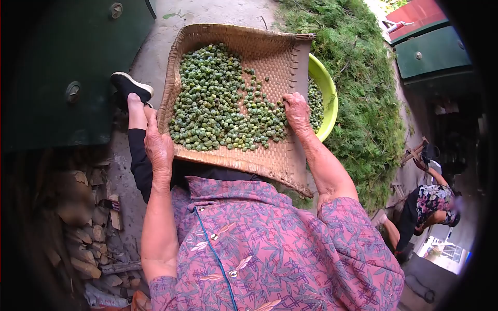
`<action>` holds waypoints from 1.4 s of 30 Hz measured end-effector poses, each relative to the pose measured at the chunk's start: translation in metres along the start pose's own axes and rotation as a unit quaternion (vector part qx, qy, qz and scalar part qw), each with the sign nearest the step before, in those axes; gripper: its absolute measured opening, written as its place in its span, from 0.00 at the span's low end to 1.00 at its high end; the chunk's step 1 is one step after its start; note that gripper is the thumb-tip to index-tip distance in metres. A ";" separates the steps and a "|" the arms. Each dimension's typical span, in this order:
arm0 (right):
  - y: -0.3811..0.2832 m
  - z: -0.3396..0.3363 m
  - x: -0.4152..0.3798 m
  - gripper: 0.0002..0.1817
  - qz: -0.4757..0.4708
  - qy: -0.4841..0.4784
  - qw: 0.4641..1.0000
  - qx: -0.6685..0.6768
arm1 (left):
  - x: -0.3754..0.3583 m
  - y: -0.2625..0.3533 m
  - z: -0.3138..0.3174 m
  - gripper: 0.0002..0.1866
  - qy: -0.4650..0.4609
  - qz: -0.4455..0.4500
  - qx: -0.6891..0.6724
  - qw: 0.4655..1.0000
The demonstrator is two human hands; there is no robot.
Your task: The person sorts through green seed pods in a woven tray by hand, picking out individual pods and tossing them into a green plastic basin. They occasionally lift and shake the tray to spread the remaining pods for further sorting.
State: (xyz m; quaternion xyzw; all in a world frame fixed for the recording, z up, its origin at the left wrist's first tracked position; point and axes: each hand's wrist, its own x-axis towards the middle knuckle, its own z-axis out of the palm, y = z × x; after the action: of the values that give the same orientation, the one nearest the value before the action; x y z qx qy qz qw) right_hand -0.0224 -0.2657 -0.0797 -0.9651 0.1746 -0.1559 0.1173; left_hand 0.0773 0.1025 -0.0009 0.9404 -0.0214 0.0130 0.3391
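Observation:
A woven tray (259,49) with raised sides lies across my lap, holding a heap of small round green fruits (207,98). My left hand (158,145) is closed on the tray's left rim, near its lower corner. Over the flat right end of the tray, my right hand (296,110) has its fingers curled at the edge of the fruits; what they pinch, if anything, is hidden. Partly beneath that right end is a yellow-green basin (329,98) with more green fruits (315,103) inside.
Cut green branches (358,88) are piled to the right of the basin. Another person (433,205) in a flowered top bends at the far right. Chopped firewood (85,249) lies at lower left, below a dark green door (62,78). One shoe (129,88) shows left of the tray.

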 end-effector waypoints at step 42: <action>-0.092 -0.022 -0.027 0.10 -0.119 0.041 0.963 0.240 | -0.072 0.128 -0.181 0.46 -0.172 0.330 -0.692 0.619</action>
State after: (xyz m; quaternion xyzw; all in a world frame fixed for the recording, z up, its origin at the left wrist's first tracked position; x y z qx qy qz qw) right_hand -0.0261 -0.1752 -0.0403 -0.9155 0.0208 -0.2451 0.3185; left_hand -0.0024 0.1220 0.2173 0.3421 -0.3904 -0.0566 0.8528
